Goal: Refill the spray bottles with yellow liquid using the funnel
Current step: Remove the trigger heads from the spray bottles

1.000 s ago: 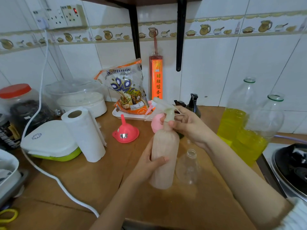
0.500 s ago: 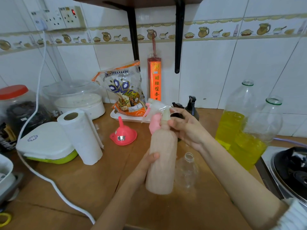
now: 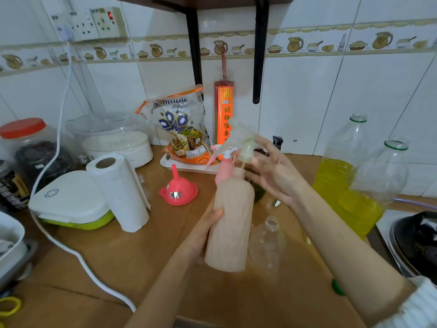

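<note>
Beige spray bottle upright in mid-scene, base on or just above the wooden bench, cannot tell which. Left hand wrapped round the beige bottle's left side, thumb across the front, grasping it. Right hand just above and right of the bottle's neck, fingertips pinching the collar of the pale spray head; spray head lifted clear of the neck, thin dip tube running down into the opening, nozzle pointing up and left.

Pink spray bottle directly behind the beige bottle, trigger head on, partly hidden by it. Clear capless small bottle just right of the beige bottle, standing on the bench. Dark spray bottle behind the right hand, mostly hidden. Pink funnel left of the beige bottle, mouth down, spout up, apart from both hands. Two large clear bottles of yellow liquid well to the right of the beige bottle, caps off, roughly half full.

Paper towel roll upright further left of the funnel, white and green lidded box beside it. Snack bag on a white tray behind the funnel, against the tiled wall.
</note>
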